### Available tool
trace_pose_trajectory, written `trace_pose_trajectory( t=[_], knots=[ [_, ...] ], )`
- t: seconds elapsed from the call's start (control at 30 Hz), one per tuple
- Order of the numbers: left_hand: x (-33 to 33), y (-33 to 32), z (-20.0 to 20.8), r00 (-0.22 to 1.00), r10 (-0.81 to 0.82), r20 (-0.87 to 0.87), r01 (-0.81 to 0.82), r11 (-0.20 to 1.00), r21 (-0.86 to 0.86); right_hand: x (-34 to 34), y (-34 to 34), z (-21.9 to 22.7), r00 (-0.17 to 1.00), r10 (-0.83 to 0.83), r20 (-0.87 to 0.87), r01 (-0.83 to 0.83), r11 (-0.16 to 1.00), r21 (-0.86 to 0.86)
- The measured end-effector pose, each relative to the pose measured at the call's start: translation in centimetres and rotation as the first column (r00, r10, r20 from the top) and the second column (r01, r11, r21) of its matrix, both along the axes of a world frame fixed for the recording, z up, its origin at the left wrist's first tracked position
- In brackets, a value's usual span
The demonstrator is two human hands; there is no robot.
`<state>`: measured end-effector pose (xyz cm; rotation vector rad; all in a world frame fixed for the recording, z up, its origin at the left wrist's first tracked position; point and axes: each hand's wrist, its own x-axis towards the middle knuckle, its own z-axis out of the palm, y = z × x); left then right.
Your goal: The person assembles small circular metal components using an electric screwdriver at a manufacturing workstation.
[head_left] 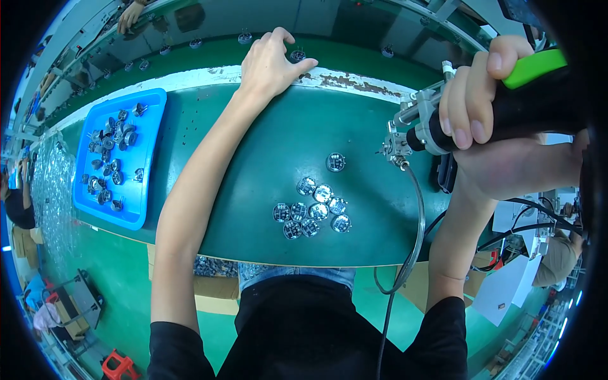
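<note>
The person's left hand (272, 62) is stretched way out to the far side of the green bench top (266, 152), right where it meets the conveyor belt (354, 54). Its fingers are curled down together around a small round part (297, 56) sitting on the belt, with thumb and fingertips closing on it; whether they've actually clamped it is hard to tell from this angle. That part looks like a little dark disc with a shiny metal rim, same kind as the others spaced along the belt.

The right hand (500, 107) is up at the right side, fingers wrapped tight around a black handheld tool (506, 104) with a bright green trigger piece on top. The tool's front end is a silvery metal nozzle assembly (405, 136) pointing left, and a clear tube (415, 221) loops down from it, off the front edge of the bench.

In the middle of the bench is a cluster of round discs (311, 212), silvery and reflective, packed close and mostly touching. One single disc (335, 162) sits a bit apart, just below the nozzle tip.

Over on the left there's a blue tray (149, 164) with a loose heap of dark little parts (109, 155) in it, well apart from both hands.
</note>
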<state>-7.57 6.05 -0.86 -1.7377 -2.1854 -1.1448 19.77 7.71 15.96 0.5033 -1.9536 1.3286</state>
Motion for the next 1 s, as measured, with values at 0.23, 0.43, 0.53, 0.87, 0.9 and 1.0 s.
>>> trace_pose_trajectory(
  t=[0.23,0.43,0.53,0.87,0.9,1.0],
  knots=[
    [-0.1,2.4,-0.1,0.990,0.084,0.110,-0.043,0.942,-0.333,-0.5,-0.1,0.1,1.000,0.020,-0.007,-0.019,1.000,0.023],
    [1.3,-0.2,0.4,0.919,-0.392,-0.049,0.390,0.920,-0.042,-0.2,0.3,0.1,0.999,0.032,-0.007,-0.032,0.999,0.043],
    [3.6,-3.2,1.0,0.732,-0.677,-0.083,0.672,0.736,-0.076,0.2,0.8,-0.4,0.999,0.039,-0.009,-0.039,0.998,0.042],
    [7.0,-5.4,0.4,0.464,-0.858,0.221,0.885,0.438,-0.159,-1.0,0.9,-2.1,0.999,0.028,0.016,-0.028,0.999,0.016],
    [6.6,-5.7,0.2,0.474,-0.854,0.215,0.880,0.448,-0.158,-1.2,0.7,-2.2,0.999,0.030,0.013,-0.030,1.000,0.006],
    [6.7,-5.7,0.2,0.474,-0.855,0.210,0.880,0.450,-0.152,-1.8,0.1,-2.5,1.000,-0.004,0.025,0.004,1.000,-0.009]
  ],
)
